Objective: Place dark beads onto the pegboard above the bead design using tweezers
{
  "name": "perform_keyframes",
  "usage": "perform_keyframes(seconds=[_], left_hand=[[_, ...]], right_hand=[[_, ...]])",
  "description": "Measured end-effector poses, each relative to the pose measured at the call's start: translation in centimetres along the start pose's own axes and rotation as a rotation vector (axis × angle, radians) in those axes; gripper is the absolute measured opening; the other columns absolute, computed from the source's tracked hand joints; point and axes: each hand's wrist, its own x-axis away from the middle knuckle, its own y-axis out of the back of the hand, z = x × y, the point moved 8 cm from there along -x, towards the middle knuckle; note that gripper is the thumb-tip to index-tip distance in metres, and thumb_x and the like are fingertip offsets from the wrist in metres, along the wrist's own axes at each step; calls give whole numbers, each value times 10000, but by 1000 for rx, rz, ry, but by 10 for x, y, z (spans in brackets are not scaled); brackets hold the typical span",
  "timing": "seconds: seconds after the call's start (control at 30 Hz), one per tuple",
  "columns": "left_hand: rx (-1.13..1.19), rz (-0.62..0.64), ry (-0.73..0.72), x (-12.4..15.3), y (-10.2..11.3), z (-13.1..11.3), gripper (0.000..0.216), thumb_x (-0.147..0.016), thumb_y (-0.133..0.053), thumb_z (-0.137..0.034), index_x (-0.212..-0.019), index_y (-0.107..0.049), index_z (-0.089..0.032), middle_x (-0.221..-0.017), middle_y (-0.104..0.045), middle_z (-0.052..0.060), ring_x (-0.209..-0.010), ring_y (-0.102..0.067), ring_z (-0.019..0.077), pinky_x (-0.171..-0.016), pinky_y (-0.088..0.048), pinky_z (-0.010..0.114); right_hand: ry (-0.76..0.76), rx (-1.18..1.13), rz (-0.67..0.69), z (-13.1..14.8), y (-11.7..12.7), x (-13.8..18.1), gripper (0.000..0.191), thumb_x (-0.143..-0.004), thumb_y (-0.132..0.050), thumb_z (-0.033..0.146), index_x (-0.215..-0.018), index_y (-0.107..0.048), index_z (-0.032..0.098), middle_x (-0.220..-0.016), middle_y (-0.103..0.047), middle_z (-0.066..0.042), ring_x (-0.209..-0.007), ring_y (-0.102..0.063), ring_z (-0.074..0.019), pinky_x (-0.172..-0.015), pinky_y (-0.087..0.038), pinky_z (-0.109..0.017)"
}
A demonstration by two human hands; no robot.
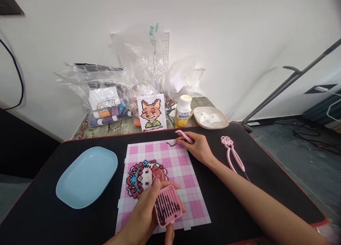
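My left hand (149, 206) grips a small pink ridged bead tray (168, 206) with black beads lying in its grooves, over the lower part of the pegboard. My right hand (197, 145) is closed round slim pink tweezers (185, 136) with a bent end, at the board's top right corner. Close to those fingers a short curved row of black beads (171, 144) sits on the board. The pink-and-white checked pegboard (195, 195) bears a bead picture (145, 177) of a white-faced character in red, black and blue, partly hidden by my left hand.
A blue tray (86, 177) lies left of the board, and pink flower-handled tweezers (232, 152) lie at right. Behind stand a fox pattern card (151, 112), a white-and-yellow bottle (183, 111), a cream dish (211, 117) with small packets, and clear bags (106, 95) of coloured beads.
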Motion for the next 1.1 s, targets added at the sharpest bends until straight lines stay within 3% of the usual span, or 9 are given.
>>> perform_keyframes(seconds=[0.17, 0.27, 0.43, 0.57, 0.8, 1.1], left_hand=[[4, 17, 0, -2, 1, 1, 661, -900, -381, -604, -1403, -241, -200, -898, -710, 82, -252, -557, 147, -301, -440, 281], [11, 10, -3, -2, 2, 0, 636, -914, -366, -584, -1406, -231, -204, -898, -713, 81, -250, -554, 139, -313, -441, 276], [2, 10, -4, 0, 0, -2, 614, -920, -352, -580, -1405, -234, -222, -932, -711, 99, -258, -564, 140, -318, -447, 269], [-3, 44, -12, 1, -4, -3, 566, -936, -309, -567, -1393, -258, -237, -962, -707, 114, -262, -567, 131, -316, -446, 255], [9, 104, -59, 1, -9, -7, 520, -963, -258, -527, -1205, -489, -129, -939, -720, 143, -282, -579, 107, -338, -451, 228], [-1, 78, -47, -1, -7, -7, 550, -947, -266, -563, -1252, -468, -151, -937, -713, 124, -283, -576, 117, -341, -438, 239]], right_hand=[[70, 328, -173, 12, 21, 6, 368, -921, -413, 466, -923, -660, 194, -792, -713, -41, -614, -610, -157, -586, -406, -259], [220, 579, -166, 26, 26, 11, 447, -968, -291, 457, -850, -629, 190, -684, -678, -37, -548, -573, -137, -538, -325, -247], [426, 831, -96, 32, 23, 14, 494, -957, -324, 501, -736, -621, 174, -598, -634, -45, -523, -543, -126, -499, -239, -257], [463, 899, -64, 28, 17, 14, 519, -950, -331, 520, -677, -614, 180, -539, -590, -32, -484, -495, -112, -497, -208, -261], [446, 913, -34, 22, 12, 14, 525, -948, -335, 526, -661, -601, 176, -543, -592, -26, -463, -478, -105, -481, -177, -261], [438, 925, -3, 17, 8, 13, 487, -937, -355, 518, -680, -592, 180, -561, -607, -29, -469, -485, -113, -485, -165, -268]])
